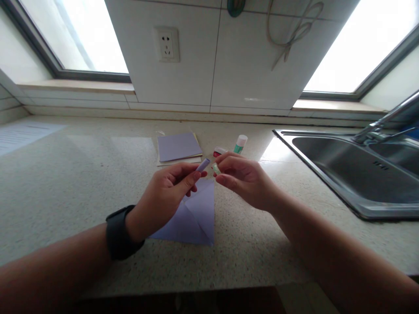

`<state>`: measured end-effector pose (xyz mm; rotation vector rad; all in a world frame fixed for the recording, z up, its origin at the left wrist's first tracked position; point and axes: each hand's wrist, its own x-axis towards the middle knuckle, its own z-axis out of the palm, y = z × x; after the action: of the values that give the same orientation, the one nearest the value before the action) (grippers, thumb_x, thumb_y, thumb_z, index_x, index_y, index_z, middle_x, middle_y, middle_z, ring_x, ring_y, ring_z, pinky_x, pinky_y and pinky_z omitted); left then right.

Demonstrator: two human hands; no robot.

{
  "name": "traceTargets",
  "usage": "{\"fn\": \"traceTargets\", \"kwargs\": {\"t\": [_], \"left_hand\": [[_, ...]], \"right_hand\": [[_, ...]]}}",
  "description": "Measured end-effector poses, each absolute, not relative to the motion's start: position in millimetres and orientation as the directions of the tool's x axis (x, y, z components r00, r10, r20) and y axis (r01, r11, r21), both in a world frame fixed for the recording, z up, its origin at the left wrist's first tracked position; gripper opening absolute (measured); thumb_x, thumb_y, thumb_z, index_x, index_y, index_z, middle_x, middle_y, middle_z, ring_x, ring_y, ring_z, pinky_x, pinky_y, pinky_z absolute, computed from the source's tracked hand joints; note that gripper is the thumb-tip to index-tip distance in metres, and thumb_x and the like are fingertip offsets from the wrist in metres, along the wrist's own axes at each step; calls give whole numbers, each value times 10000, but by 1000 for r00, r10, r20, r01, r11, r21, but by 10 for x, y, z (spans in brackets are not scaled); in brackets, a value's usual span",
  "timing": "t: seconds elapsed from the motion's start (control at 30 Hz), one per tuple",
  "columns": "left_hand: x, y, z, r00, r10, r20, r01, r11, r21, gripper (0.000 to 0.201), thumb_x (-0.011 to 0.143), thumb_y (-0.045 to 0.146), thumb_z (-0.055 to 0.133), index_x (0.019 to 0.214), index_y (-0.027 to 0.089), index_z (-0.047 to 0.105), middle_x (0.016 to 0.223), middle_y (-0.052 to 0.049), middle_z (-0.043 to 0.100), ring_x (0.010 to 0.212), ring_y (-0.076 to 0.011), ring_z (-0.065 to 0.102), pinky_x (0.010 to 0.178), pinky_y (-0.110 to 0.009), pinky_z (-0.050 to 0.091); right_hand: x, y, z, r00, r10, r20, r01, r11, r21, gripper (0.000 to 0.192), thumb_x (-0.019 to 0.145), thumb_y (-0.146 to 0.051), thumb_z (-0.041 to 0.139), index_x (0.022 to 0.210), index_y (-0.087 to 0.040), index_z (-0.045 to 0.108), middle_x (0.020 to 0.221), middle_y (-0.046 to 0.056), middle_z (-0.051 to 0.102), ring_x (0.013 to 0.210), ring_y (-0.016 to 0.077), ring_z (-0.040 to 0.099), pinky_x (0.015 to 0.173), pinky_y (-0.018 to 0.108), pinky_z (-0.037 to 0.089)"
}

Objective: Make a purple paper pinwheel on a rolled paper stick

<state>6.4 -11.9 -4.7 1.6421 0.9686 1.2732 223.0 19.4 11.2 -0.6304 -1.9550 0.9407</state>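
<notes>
My left hand point(173, 185), with a dark watch on its wrist, pinches a short lilac rolled-up paper point(203, 165) between thumb and fingers. Close by on its right, my right hand point(244, 179) pinches a small pale-green, translucent piece that looks like a little roll of tape point(216, 169). The two held things are apart by a narrow gap. Beneath the hands lies a lilac folded paper point(201, 213), shaped like an envelope with diagonal creases; my left hand hides part of it.
Behind the hands lies a stack of lilac and pale paper point(178, 147). A glue stick point(241, 144) with a white cap and a small red-and-white object point(219, 151) are beside it. A steel sink point(327, 174) is on the right, a printed sheet point(26, 135) far left.
</notes>
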Motion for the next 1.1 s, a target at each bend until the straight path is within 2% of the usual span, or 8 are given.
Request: {"fn": "traceTargets", "kwargs": {"t": [0.23,0.47,0.6,0.8,0.9,1.0,1.1], "left_hand": [[67,-146,-52,177,939,294,172,-324,930,214,945,382,687,1087,243,768,796,16,706,707,-109,599,644,-214,505],[106,-197,-9,177,934,309,235,-345,909,185,949,364,676,1066,264,778,832,28,726,709,-99,586,657,-200,490],[94,-191,-13,171,941,291,253,-327,910,188,961,348,657,1093,281,774,848,31,740,714,-95,594,670,-199,492],[88,-178,4,174,956,238,158,-266,951,188,931,359,697,1058,238,766,880,3,752,756,-114,634,697,-221,517],[102,-175,8,177,963,203,105,-223,969,205,926,376,705,1052,223,760,883,-7,753,762,-121,652,707,-231,533],[111,-161,8,153,970,188,57,-198,978,202,917,368,719,1052,223,757,884,-6,753,745,-115,655,686,-224,532],[103,-130,5,79,987,140,-28,-138,990,185,899,349,739,1028,217,752,880,-3,754,696,-105,647,652,-220,533]], "right_hand": [[2205,149,142,-507,677,534,231,703,-673,290,950,-340,645,714,-194,560,928,35,583,859,154,547,819,339,439],[2176,92,158,-547,640,540,247,739,-626,300,972,-274,603,693,-189,534,913,23,558,889,141,552,859,327,436],[2181,88,160,-541,653,530,253,727,-639,301,964,-266,608,685,-186,528,933,32,560,904,146,557,842,323,437],[2208,147,158,-490,696,525,171,667,-725,370,1020,-345,521,692,-181,569,881,38,585,828,148,540,765,322,422],[2216,156,164,-478,694,538,144,667,-731,384,1019,-361,527,682,-182,571,876,37,577,832,149,540,763,319,420],[2226,172,154,-492,689,532,167,674,-719,353,1012,-352,544,705,-185,590,898,40,608,849,150,561,791,319,434],[2248,228,103,-517,719,464,251,646,-721,300,1015,-350,548,785,-188,652,961,57,680,917,165,614,840,331,457]]}}
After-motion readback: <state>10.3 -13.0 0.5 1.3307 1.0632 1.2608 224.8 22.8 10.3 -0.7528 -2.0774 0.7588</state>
